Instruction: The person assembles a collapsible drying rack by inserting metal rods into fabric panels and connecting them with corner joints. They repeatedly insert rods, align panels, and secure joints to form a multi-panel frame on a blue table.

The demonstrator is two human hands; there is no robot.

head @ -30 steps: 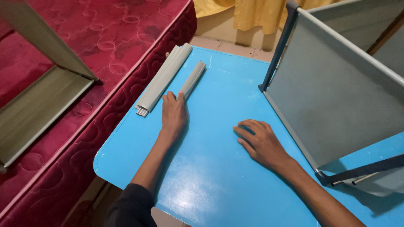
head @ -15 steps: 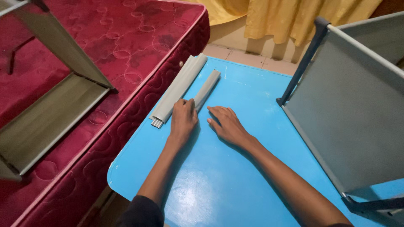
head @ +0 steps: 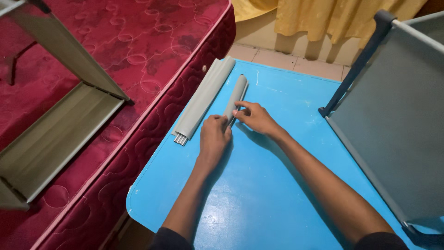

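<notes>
Head view: we have both hands on the small grey fabric roll [head: 236,98], which lies on the blue table [head: 259,194] running from about 7 to 1 o'clock, its near end under our fingers. Our left hand [head: 213,137] sits at the roll's 7 o'clock end, fingers curled down on it, thumb side touching the fabric. Our right hand [head: 255,118] comes in from 4 o'clock, fingertips pinching the roll's near edge, fingers bent and not clenched into a fist. Just beside the small roll, at its 9 o'clock, lies the larger grey fabric bundle [head: 203,98], parallel to it, with metal tube ends showing at the near end; it hugs the table edge next to the red mattress [head: 138,51]. On the mattress at 9 o'clock sits a grey fabric shelf frame [head: 55,134]. At 3 o'clock a grey fabric panel with dark frame [head: 393,120] stands tilted on the table. Yellow curtain [head: 319,18] at 12 o'clock
</notes>
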